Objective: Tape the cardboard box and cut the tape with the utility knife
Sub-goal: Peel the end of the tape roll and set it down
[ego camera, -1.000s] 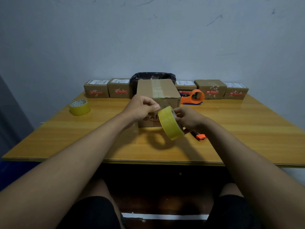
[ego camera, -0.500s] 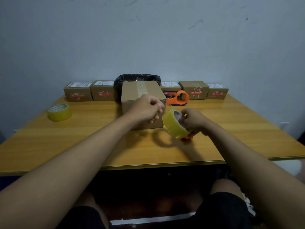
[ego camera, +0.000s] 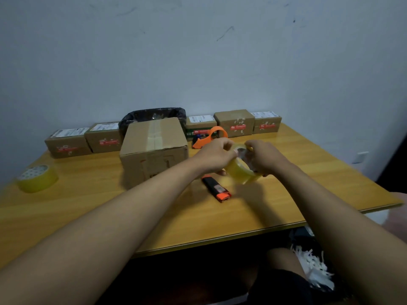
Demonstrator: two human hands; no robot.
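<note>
- We see the cardboard box (ego camera: pixel 154 150) now left of both hands rather than behind them; it sits on the table (ego camera: pixel 110 205), untouched.
- The tape roll (ego camera: pixel 241 172) has lifted; our right hand (ego camera: pixel 265 158) grips it while our left hand (ego camera: pixel 217 156) pinches its edge, probably freeing the end.
- The utility knife (ego camera: pixel 217 188), hidden 1 second ago, lies exposed beneath the roll.

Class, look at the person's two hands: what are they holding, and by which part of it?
Both hold the yellow tape roll above the table: the right hand grips its right side, the left hand pinches at its top rim. The utility knife lies untouched.
</note>
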